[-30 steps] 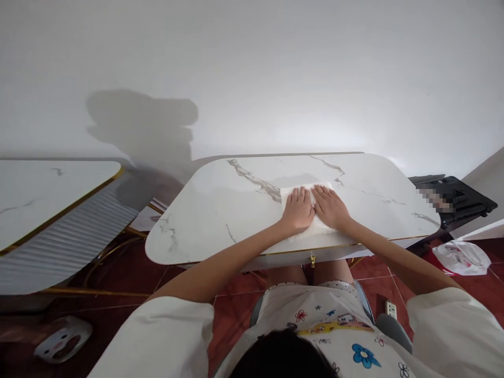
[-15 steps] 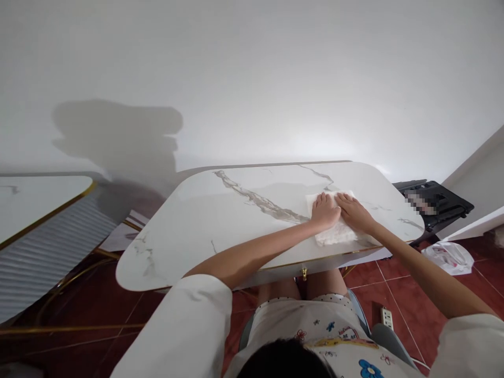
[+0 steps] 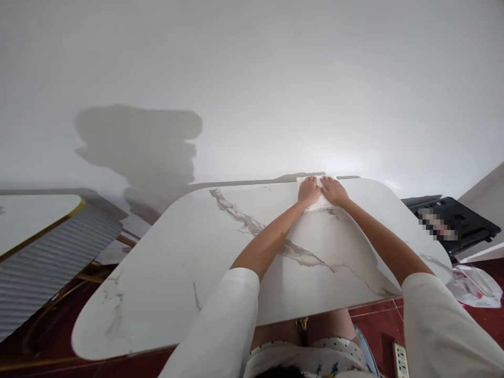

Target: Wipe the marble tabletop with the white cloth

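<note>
Left hand (image 3: 309, 190) and right hand (image 3: 334, 190) rest side by side, palms down, fingers laid out over a white cloth (image 3: 320, 204); neither is clenched. Cloth lies at the far edge of the marble-patterned table (image 3: 153, 268), next to the wall (image 3: 252, 105). Plastic bag (image 3: 477, 287) on the red floor (image 3: 376, 328), beyond the table's right end.

Desk (image 3: 157, 252): smooth, glossy, marble-look top. White sheet (image 3: 322, 204): matt, soft; cloth or paper, can't tell. Wall (image 3: 252, 79): smooth, faint sheen. Left desk (image 3: 35, 215): ribbed side, shiny metallic-looking trim (image 3: 47, 228). Floor (image 3: 378, 326): tile. Right: thin, crinkled plastic bag (image 3: 477, 287); hard plastic-looking black case (image 3: 474, 220).
</note>
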Demonstrator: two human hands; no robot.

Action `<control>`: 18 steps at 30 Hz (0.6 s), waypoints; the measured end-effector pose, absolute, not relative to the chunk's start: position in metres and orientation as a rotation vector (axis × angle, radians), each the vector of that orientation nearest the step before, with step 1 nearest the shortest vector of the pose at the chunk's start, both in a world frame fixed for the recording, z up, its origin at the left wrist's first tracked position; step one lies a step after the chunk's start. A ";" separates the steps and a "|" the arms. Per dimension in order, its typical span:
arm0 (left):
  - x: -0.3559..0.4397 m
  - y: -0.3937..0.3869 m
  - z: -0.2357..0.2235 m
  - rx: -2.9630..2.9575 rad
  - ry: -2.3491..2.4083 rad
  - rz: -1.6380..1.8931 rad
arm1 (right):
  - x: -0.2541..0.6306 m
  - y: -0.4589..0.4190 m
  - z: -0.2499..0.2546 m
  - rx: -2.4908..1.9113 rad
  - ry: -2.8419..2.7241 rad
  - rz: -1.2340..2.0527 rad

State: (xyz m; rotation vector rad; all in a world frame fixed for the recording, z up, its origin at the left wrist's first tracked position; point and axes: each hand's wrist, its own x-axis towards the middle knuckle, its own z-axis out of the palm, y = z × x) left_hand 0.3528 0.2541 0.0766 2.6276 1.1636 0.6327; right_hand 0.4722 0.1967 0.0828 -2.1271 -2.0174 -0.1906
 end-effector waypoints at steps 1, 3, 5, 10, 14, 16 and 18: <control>0.355 0.261 0.077 2.631 1.171 0.655 | 0.474 0.205 0.083 -2.117 -2.014 -0.184; 0.358 0.271 0.077 2.636 1.180 0.690 | 0.478 0.218 0.083 -2.102 -2.010 -0.170; 0.361 0.277 0.077 2.640 1.190 0.694 | 0.481 0.226 0.082 -2.100 -2.000 -0.159; 0.366 0.282 0.079 2.655 1.227 0.698 | 0.487 0.235 0.079 -2.085 -1.983 -0.157; 0.366 0.276 0.079 2.663 1.224 0.697 | 0.488 0.232 0.078 -2.097 -1.975 -0.167; 0.365 0.268 0.078 2.670 1.226 0.687 | 0.486 0.225 0.077 -2.109 -1.977 -0.178; 0.363 0.257 0.077 2.676 1.236 0.676 | 0.483 0.215 0.077 -2.119 -1.985 -0.195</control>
